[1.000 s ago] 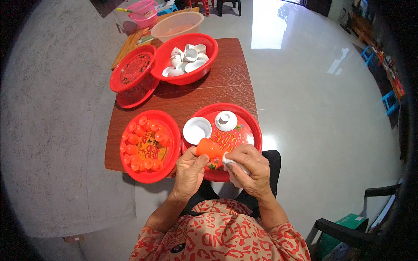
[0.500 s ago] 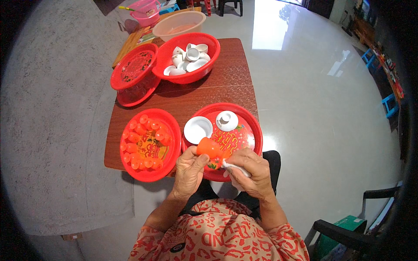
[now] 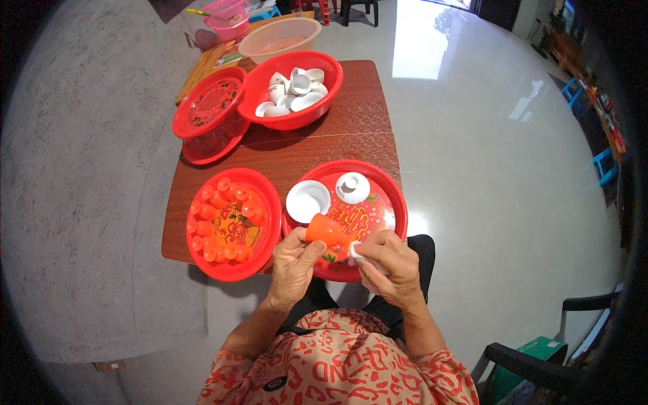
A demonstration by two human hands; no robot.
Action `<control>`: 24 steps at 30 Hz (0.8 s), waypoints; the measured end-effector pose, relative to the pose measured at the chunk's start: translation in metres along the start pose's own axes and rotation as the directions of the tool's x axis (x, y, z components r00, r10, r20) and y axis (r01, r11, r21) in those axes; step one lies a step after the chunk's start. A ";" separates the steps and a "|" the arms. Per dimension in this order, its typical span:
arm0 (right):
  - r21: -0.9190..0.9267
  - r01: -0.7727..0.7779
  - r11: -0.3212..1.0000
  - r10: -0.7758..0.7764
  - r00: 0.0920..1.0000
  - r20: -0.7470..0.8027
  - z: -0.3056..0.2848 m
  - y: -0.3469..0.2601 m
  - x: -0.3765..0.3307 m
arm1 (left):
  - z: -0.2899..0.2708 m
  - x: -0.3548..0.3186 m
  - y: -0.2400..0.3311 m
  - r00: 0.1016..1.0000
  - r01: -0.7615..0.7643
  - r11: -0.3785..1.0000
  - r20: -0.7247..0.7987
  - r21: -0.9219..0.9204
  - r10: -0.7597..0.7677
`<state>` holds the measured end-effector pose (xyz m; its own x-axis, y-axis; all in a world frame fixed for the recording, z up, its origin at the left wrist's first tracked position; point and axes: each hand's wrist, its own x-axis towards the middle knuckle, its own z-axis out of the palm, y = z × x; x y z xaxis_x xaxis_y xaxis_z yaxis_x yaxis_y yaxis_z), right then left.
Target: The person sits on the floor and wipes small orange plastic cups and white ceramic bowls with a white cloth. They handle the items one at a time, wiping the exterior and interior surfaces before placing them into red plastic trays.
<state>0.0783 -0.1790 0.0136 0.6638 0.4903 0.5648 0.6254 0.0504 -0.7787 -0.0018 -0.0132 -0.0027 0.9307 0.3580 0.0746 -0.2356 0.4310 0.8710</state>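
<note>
A small orange cup (image 3: 327, 231) is grasped in the grip of the left hand (image 3: 294, 264), held on its side above the near rim of a red tray (image 3: 391, 196) on the brown tabletop (image 3: 351, 138). A white cloth (image 3: 357, 253) is clenched in the right hand (image 3: 390, 264), pressed against the cup's end. More orange cups (image 3: 223, 226) are laid on a red plate (image 3: 266, 202) to the left

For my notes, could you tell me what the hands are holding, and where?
Left hand grips the orange cup by its narrow end; right hand holds a white cloth.
</note>
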 end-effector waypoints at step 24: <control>-0.035 -0.010 0.999 0.016 0.982 0.186 -0.026 -0.003 0.025 | 0.005 0.004 0.016 0.889 -0.457 0.539 0.375 0.708 0.263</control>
<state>0.1033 -0.1896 0.0369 0.5859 0.6441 0.4919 0.6329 0.0155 -0.7741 -0.0005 -0.0088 0.0140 0.8706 0.1213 0.4768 -0.3545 -0.5175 0.7788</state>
